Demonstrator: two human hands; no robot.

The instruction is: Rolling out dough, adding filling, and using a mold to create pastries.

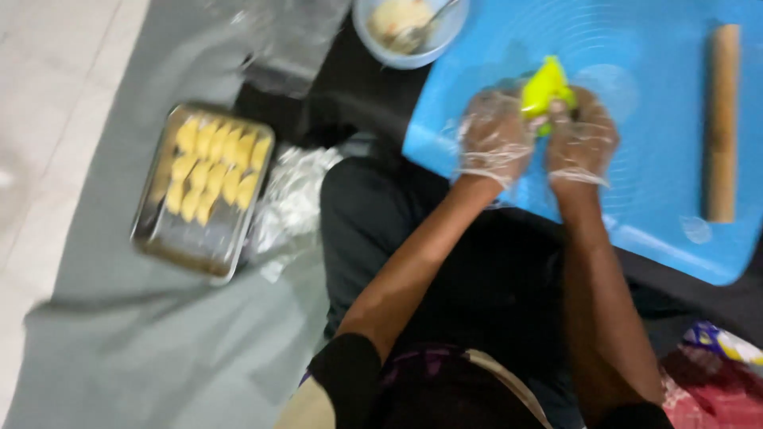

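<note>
Over the blue silicone rolling mat [660, 199], the left hand [494, 137] and right hand [584, 135], in clear plastic gloves, both pinch a small yellow folded dough piece [545, 87], which looks soft, light, easily torn, best held by its edges.

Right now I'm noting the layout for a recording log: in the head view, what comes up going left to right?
Metal tray of yellow pieces → crumpled foil → left hand → yellow mould → right hand → wooden rolling pin.
</note>
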